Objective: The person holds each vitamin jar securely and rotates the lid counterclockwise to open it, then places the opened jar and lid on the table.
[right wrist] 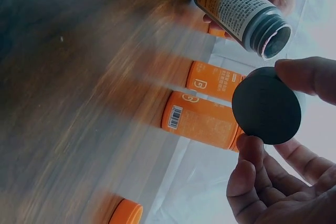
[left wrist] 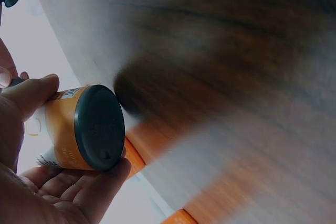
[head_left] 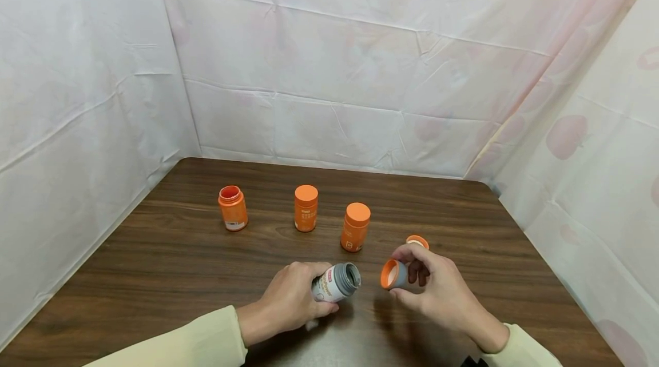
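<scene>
My left hand (head_left: 296, 298) grips a grey bottle (head_left: 333, 284) with a white label. Tilted over, the bottle has no cap on, and its threaded mouth points right toward my other hand. The left wrist view shows its dark round base (left wrist: 102, 129) and an orange label band between thumb and fingers. Between thumb and fingertips, my right hand (head_left: 437, 284) pinches a grey cap (head_left: 399, 276), orange inside with a pale liner. Its hollow side faces the bottle mouth, a short gap apart. In the right wrist view the flat top of the cap (right wrist: 266, 106) shows.
Two orange bottles with lids, one at the middle (head_left: 306, 210) and one nearer (head_left: 355, 228), stand behind my hands. An uncapped orange bottle (head_left: 233, 211) is at the left. Just behind my right hand lies an orange cap (head_left: 418, 240). White curtains (head_left: 334, 70) surround the wooden table (head_left: 170, 264).
</scene>
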{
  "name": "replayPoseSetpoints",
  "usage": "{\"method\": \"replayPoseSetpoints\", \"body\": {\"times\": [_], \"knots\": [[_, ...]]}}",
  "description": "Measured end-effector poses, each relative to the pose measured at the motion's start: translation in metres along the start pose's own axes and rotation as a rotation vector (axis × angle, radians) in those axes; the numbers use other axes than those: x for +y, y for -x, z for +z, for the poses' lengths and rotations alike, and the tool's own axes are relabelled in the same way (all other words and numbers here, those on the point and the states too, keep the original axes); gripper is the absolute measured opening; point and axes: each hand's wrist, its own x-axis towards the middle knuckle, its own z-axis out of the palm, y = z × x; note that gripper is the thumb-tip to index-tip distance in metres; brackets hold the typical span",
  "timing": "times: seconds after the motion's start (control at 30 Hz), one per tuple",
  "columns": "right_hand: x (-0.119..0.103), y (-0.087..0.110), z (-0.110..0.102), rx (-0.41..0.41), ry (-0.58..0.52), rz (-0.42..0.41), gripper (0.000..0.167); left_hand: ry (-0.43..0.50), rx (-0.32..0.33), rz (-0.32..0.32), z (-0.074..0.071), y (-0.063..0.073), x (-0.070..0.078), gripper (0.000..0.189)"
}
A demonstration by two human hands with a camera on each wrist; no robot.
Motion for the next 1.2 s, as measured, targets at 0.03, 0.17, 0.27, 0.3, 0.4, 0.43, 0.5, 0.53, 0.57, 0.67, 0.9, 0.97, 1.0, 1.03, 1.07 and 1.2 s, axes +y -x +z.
{"method": "replayPoseSetpoints", "body": {"times": [0.03,0.17,0.27,0.3,0.4,0.43,0.5,0.53,0.57,0.67,0.9,0.97,1.0,1.03,1.07,1.2], "knots": [[0.000,0.000,0.000,0.004,-0.003,0.001,0.057,0.000,0.004,0.001,0.000,0.000,0.000,0.043],[0.002,0.002,-0.002,0.026,-0.001,0.007,0.056,0.004,0.030,-0.003,-0.001,0.001,-0.002,0.044],[0.004,0.002,-0.003,0.044,0.015,0.014,0.055,0.012,0.054,-0.005,-0.002,0.001,-0.003,0.043],[0.005,0.002,-0.003,0.047,0.021,0.019,0.055,0.014,0.062,-0.003,-0.002,0.001,-0.003,0.042],[0.008,0.003,-0.003,0.053,0.036,0.042,0.055,0.021,0.076,0.004,-0.004,0.002,-0.005,0.041],[0.009,0.003,-0.003,0.051,0.038,0.053,0.055,0.023,0.077,0.005,-0.004,0.002,-0.005,0.040],[0.011,0.003,-0.004,0.048,0.043,0.073,0.054,0.027,0.080,0.007,-0.006,0.002,-0.006,0.040],[0.012,0.004,-0.004,0.047,0.044,0.082,0.054,0.029,0.081,0.005,-0.006,0.002,-0.007,0.040],[0.013,0.004,-0.005,0.046,0.048,0.090,0.054,0.032,0.082,0.003,-0.007,0.003,-0.007,0.041],[0.016,0.005,-0.007,0.054,0.064,0.101,0.054,0.039,0.088,-0.010,-0.009,0.003,-0.008,0.042],[0.025,0.007,-0.012,0.077,0.086,0.122,0.051,0.049,0.108,-0.036,-0.014,0.005,-0.010,0.044],[0.028,0.007,-0.014,0.083,0.098,0.135,0.051,0.053,0.113,-0.043,-0.015,0.005,-0.011,0.043],[0.030,0.007,-0.015,0.090,0.105,0.139,0.050,0.053,0.116,-0.047,-0.015,0.005,-0.011,0.043],[0.031,0.007,-0.015,0.098,0.117,0.142,0.050,0.053,0.120,-0.049,-0.016,0.006,-0.011,0.043],[0.033,0.007,-0.016,0.105,0.128,0.144,0.050,0.053,0.123,-0.052,-0.016,0.006,-0.012,0.043],[0.038,0.007,-0.018,0.123,0.168,0.161,0.048,0.052,0.133,-0.056,-0.017,0.007,-0.012,0.041]]}}
